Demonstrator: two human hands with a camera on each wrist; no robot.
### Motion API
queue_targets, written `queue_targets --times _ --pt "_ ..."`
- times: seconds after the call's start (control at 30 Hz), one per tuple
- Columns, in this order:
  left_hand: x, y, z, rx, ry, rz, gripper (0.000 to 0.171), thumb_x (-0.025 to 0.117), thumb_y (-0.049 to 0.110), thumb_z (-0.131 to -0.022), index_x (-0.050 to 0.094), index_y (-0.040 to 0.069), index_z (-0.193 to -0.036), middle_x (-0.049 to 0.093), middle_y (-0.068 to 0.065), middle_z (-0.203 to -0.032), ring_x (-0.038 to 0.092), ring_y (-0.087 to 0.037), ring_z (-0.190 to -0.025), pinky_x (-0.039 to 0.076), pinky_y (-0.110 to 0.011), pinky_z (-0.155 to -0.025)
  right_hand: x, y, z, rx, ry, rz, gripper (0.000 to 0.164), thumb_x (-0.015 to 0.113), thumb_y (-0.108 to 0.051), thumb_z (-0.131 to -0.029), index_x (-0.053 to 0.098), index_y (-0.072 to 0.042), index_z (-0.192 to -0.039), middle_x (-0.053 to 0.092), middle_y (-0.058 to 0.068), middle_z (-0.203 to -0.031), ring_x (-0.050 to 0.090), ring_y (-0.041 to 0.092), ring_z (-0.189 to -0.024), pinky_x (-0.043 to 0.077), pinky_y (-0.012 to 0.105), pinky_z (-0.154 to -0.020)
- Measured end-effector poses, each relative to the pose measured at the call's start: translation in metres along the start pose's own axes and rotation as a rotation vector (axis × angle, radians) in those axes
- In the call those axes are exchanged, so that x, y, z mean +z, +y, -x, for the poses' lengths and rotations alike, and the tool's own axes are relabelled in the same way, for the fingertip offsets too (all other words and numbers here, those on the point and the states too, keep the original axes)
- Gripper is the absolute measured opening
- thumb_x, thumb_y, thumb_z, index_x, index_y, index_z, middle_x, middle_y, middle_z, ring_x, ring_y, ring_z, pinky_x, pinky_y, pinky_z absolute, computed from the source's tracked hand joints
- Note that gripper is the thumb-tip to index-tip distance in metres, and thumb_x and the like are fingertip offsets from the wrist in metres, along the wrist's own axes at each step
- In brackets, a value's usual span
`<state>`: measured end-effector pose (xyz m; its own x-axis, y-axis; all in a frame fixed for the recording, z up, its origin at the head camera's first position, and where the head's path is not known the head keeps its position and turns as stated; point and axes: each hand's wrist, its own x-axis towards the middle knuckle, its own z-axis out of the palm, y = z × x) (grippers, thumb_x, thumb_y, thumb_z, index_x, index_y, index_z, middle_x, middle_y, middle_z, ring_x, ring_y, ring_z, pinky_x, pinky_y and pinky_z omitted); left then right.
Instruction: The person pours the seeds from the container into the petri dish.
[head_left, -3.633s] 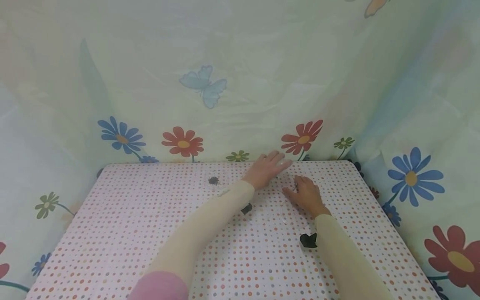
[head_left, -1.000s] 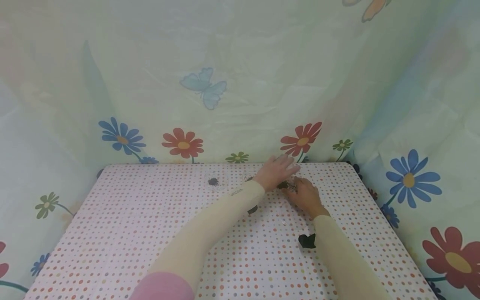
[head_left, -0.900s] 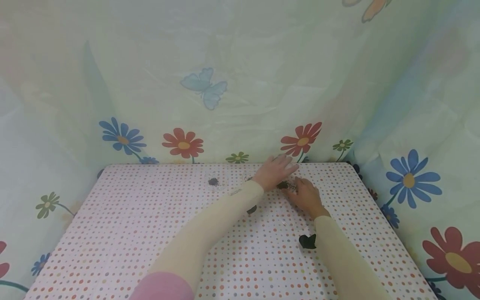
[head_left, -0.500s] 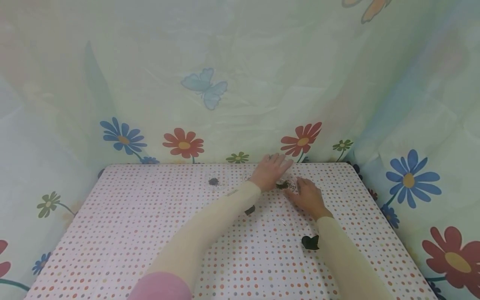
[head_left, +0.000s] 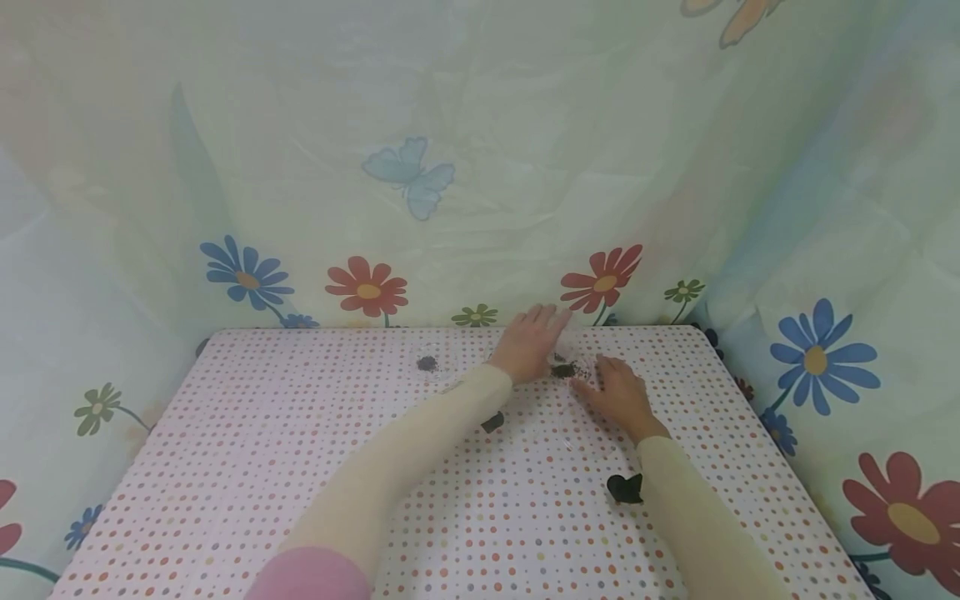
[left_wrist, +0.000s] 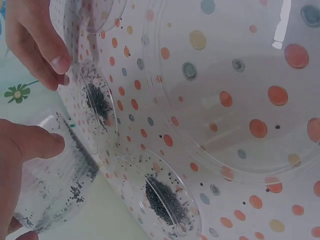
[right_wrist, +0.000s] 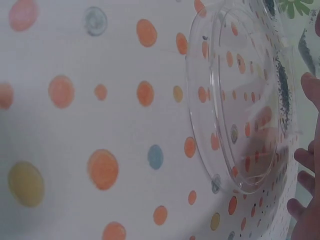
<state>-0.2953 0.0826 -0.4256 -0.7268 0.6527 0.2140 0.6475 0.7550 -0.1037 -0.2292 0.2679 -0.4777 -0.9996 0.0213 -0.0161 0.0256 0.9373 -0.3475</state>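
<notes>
Since a second ago, the left hand (head_left: 525,346) has shifted leftward, so more of the heap of dark grains (head_left: 563,370) in the small clear dish (left_wrist: 91,127) shows from above; the right hand (head_left: 621,402) has eased slightly to the right of that dish.

Thumb and fingers of the left hand pinch a clear bag (left_wrist: 52,185) just beside the small clear dish, with more dark grains gathered inside it. On the dish's other side, the right hand's thumb and index finger stand apart, clasping nothing; their tips are at its rim, though whether they touch it cannot be told.

Faint marks on the left sleeve (head_left: 420,429) are too small to read.

Left of the small clear dish sits a second dish (left_wrist: 131,172) with its own dark heap, and farther left a third dish (head_left: 444,375) holding a smaller one. Nearer the person than the small clear dish lies a large clear plate (left_wrist: 220,150).
</notes>
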Motion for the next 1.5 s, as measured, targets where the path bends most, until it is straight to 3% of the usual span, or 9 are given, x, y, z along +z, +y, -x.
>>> queue_targets --times 0.2,0.67,1.07,1.5 --pt "-0.001 -0.003 0.002 -0.032 0.022 0.019 0.102 0.073 0.04 -0.071 0.01 0.017 -0.147 0.028 -0.006 -0.148 0.029 -0.021 -0.135 0.033 -0.034 -0.109 0.002 -0.003 0.001 -0.017 0.035 0.015 0.081 0.048 -0.057 -0.086 0.03 0.002 -0.139 0.033 0.026 -0.141 0.027 0.043 -0.131 0.022 0.064 -0.104" --pt "-0.003 -0.01 0.011 -0.084 0.062 0.128 0.099 0.073 0.041 -0.071 0.013 0.014 -0.146 0.033 -0.008 -0.144 0.034 -0.021 -0.132 0.038 -0.035 -0.106 0.001 -0.011 -0.002 0.002 0.034 0.048 0.085 0.048 -0.058 -0.085 0.026 0.003 -0.141 0.032 0.027 -0.142 0.027 0.042 -0.132 0.025 0.063 -0.104" --pt "-0.003 -0.011 0.02 -0.072 0.053 0.103 0.1 0.07 0.044 -0.073 0.011 0.012 -0.146 0.035 -0.01 -0.143 0.035 -0.022 -0.132 0.041 -0.033 -0.104 -0.003 -0.017 -0.001 -0.048 0.048 0.038 0.082 0.049 -0.055 -0.086 0.026 0.003 -0.141 0.03 0.026 -0.143 0.025 0.042 -0.133 0.023 0.063 -0.105" --pt "-0.014 -0.015 0.027 -0.112 0.004 0.193 0.1 0.072 0.042 -0.073 0.01 0.013 -0.147 0.03 -0.01 -0.146 0.031 -0.023 -0.134 0.038 -0.035 -0.106 -0.005 -0.022 0.0 -0.091 0.057 0.0 0.085 0.046 -0.06 -0.085 0.027 0.001 -0.141 0.029 0.024 -0.144 0.025 0.041 -0.134 0.02 0.064 -0.105"
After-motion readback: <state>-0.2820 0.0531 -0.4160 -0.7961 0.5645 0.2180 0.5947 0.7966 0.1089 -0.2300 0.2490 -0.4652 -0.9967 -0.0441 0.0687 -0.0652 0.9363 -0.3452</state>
